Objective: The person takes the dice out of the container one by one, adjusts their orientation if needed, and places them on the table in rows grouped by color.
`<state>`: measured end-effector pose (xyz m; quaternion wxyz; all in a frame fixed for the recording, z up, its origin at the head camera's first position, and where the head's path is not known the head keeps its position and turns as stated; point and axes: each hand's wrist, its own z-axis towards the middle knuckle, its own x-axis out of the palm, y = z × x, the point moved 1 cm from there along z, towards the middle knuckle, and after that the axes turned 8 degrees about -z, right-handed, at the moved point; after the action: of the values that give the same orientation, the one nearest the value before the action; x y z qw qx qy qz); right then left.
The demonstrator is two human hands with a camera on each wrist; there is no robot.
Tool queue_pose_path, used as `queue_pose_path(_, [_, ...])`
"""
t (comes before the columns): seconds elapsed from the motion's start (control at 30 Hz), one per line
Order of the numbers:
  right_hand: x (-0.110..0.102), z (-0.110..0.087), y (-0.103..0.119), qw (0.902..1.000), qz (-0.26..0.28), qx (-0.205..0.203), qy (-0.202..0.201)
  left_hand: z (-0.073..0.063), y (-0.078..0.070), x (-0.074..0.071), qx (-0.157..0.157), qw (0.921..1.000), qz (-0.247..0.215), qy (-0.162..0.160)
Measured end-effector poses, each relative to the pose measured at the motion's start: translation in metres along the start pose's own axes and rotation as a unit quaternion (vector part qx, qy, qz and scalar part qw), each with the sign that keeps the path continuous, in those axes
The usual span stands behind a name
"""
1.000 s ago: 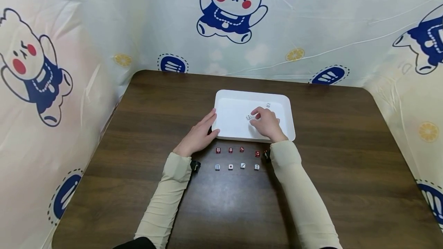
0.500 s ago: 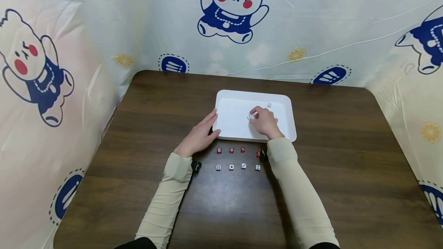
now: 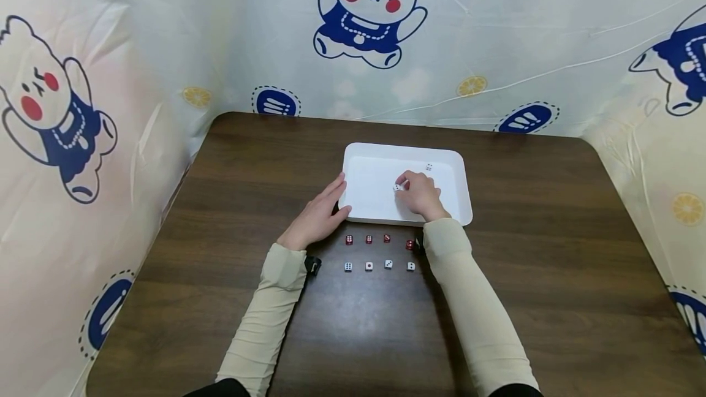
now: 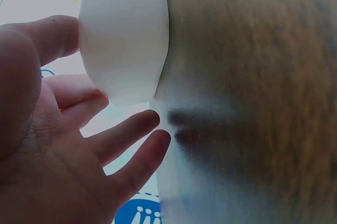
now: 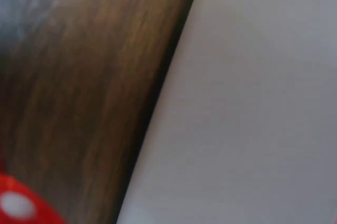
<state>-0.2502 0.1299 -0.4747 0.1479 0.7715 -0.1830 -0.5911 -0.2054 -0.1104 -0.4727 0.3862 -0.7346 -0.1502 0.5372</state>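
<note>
A shallow white tray (image 3: 375, 201) lies on the table. My left hand (image 3: 314, 220) steadies its front left corner with fingers fairly straight; in the left wrist view the thumb (image 4: 60, 37) and two fingers touch the tray's outer wall, while the other two fingers stand apart from it. Over the tray, my right hand (image 3: 420, 195) pinches a white die (image 3: 397, 188) between thumb and index finger, low at the tray floor. Another white die (image 3: 429, 167) sits farther back in the tray. The right wrist view shows only the tray wall (image 5: 242, 108), wood and a blurred red die (image 5: 31, 203).
In front of the tray, a row of several red dice (image 3: 369, 239) lies on the dark wooden table (image 3: 529, 250). A row of several white dice (image 3: 369, 266) runs nearer to me. The rightmost red die (image 3: 409, 244) is beside my right wrist. A printed curtain (image 3: 496, 29) surrounds the table.
My right thumb and index finger have closed in on the white die, from just beside it to pinching it. The left hand keeps its place at the tray corner.
</note>
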Motion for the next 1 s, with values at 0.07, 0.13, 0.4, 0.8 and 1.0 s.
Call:
queue_pose_path(0.07, [0.0009, 0.0001, 0.0002, 1.0, -0.003, 0.002, -0.001, 0.0, 0.0, 0.0, 0.0, 1.0, 0.0, 0.0])
queue_pose_path(0.13, [0.0017, -0.0001, 0.0003, 1.0, -0.006, 0.003, -0.001, 0.0, 0.0001, -0.0001, 0.0, 1.0, 0.001, 0.0])
queue_pose_path(0.4, [0.0034, -0.0007, 0.0012, 0.9999, -0.014, 0.004, -0.004, 0.0001, 0.0, -0.0003, 0.0, 1.0, -0.002, 0.001])
queue_pose_path(0.8, [0.0001, -0.0026, 0.0015, 0.9998, -0.016, 0.006, 0.005, 0.0001, -0.0002, -0.0002, 0.009, 1.0, -0.002, -0.001])
queue_pose_path(1.0, [-0.0005, -0.0032, 0.0009, 0.9998, -0.019, 0.005, 0.004, 0.0, 0.0003, -0.0002, 0.002, 1.0, -0.003, 0.0])
